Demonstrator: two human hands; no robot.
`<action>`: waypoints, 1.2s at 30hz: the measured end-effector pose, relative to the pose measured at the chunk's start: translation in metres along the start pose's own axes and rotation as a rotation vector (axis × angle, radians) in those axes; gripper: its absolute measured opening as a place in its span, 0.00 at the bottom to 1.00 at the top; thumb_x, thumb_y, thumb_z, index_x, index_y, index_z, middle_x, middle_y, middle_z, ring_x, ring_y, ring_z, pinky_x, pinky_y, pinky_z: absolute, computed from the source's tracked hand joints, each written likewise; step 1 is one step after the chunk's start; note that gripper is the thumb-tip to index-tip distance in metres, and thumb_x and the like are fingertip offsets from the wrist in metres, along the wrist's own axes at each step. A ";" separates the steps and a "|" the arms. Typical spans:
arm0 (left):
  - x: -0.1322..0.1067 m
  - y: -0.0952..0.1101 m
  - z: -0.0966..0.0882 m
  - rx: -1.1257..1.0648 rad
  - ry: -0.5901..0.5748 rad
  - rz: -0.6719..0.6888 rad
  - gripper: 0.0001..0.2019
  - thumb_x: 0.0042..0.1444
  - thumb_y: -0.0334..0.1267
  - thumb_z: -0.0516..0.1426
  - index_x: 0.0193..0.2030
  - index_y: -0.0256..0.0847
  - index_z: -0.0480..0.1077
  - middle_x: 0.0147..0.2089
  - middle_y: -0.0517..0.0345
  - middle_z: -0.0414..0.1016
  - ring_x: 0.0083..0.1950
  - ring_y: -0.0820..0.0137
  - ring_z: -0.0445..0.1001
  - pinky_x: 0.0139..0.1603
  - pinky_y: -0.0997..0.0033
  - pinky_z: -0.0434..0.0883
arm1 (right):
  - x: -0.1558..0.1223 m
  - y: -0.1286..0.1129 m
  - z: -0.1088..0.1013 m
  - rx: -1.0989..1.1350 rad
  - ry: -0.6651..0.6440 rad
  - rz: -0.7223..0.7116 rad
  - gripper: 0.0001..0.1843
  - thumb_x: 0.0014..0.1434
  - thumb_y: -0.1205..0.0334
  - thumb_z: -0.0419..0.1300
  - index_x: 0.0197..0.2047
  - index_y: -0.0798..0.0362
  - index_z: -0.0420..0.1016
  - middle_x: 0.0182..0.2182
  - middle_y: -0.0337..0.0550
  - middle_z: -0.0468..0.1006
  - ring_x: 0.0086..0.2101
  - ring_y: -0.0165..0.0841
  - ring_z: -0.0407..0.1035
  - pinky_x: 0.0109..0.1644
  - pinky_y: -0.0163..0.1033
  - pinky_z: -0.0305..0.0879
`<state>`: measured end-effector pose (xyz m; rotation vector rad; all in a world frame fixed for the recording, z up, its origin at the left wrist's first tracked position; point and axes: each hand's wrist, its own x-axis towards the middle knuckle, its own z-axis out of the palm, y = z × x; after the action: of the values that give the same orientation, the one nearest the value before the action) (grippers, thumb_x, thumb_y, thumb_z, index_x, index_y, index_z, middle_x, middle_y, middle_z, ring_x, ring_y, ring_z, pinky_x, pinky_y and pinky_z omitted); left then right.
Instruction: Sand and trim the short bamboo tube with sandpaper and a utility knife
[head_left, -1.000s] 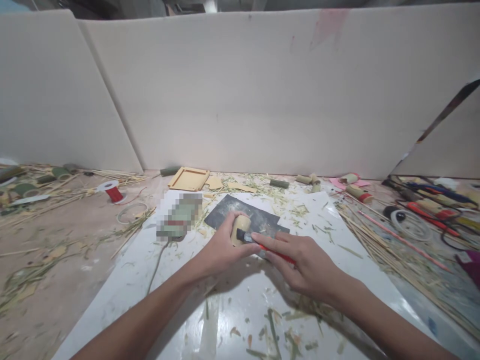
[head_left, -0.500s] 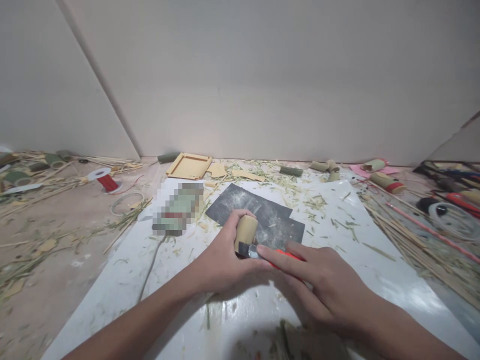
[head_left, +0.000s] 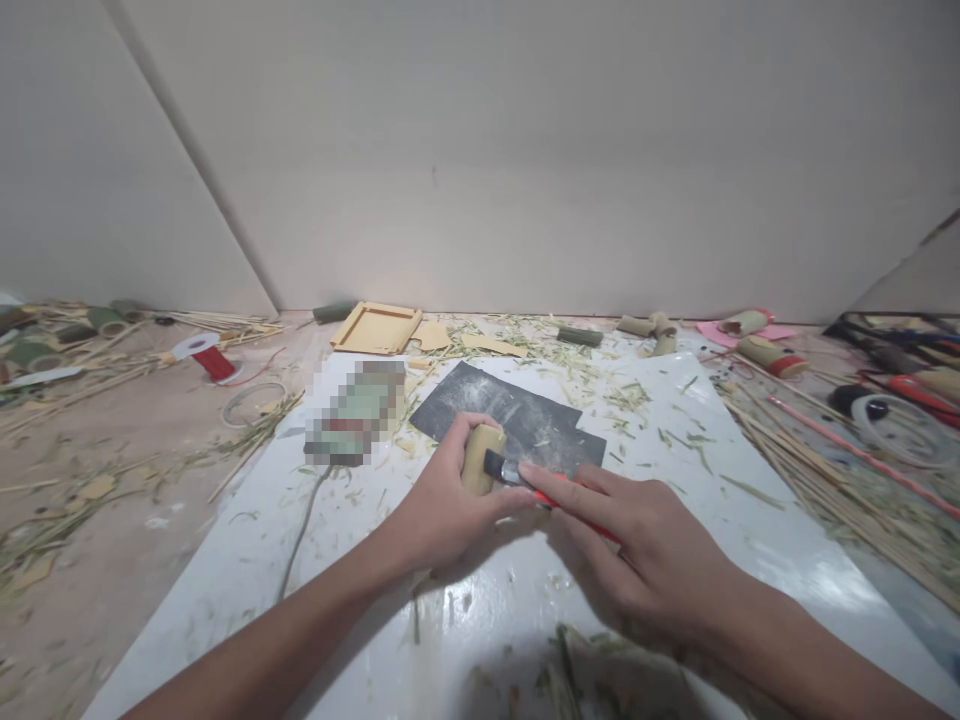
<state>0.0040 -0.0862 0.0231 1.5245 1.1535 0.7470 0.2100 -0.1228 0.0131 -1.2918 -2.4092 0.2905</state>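
My left hand point(head_left: 442, 495) is wrapped round a short piece of bamboo point(head_left: 480, 460), pale and peeled, tilted a little to the right. In my right hand point(head_left: 630, 530) is a utility knife point(head_left: 551, 487) with an orange-red handle. Its dark blade lies against the right side of the bamboo, and my index finger stretches along the top of the knife. My left thumb sits just under the knife's front end. Beneath and behind the bamboo lie dark grey sheets of sandpaper point(head_left: 517, 405), dusted with pale powder.
A white sheet point(head_left: 345, 570) strewn with shavings covers the work surface. A blurred-out device with a cable point(head_left: 304, 525) lies left, near a red thread spool point(head_left: 214, 362). A wooden frame point(head_left: 377, 328) rests by the wall. Thin sticks point(head_left: 810, 465) and bamboo pieces point(head_left: 769, 355) lie right.
The knife blade has moved up along the bamboo from its lower end toward its upper part. The bamboo has tilted and shifted slightly left in my left hand.
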 end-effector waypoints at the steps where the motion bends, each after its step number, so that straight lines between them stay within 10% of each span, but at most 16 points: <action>1: 0.000 0.000 -0.002 -0.014 -0.029 -0.001 0.26 0.47 0.45 0.65 0.49 0.48 0.58 0.36 0.63 0.65 0.36 0.68 0.67 0.38 0.65 0.67 | 0.000 -0.001 0.000 0.022 -0.031 -0.013 0.24 0.68 0.60 0.45 0.65 0.41 0.60 0.28 0.38 0.68 0.24 0.30 0.64 0.28 0.35 0.54; 11: -0.004 0.002 -0.007 -0.085 -0.236 -0.009 0.34 0.48 0.40 0.65 0.56 0.54 0.51 0.42 0.62 0.67 0.39 0.68 0.69 0.40 0.65 0.68 | -0.004 0.000 0.000 -0.050 -0.054 -0.128 0.24 0.66 0.63 0.46 0.63 0.40 0.62 0.26 0.35 0.64 0.22 0.28 0.59 0.26 0.35 0.48; 36: -0.006 0.001 0.006 -0.022 0.006 0.032 0.20 0.51 0.43 0.63 0.46 0.48 0.59 0.34 0.66 0.62 0.34 0.71 0.63 0.37 0.69 0.65 | -0.002 -0.007 -0.003 -0.115 0.096 -0.050 0.23 0.66 0.63 0.45 0.62 0.47 0.66 0.24 0.36 0.66 0.20 0.27 0.58 0.25 0.33 0.51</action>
<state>0.0078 -0.0935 0.0225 1.5268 1.1238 0.7840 0.2068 -0.1281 0.0178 -1.2617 -2.4033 0.0746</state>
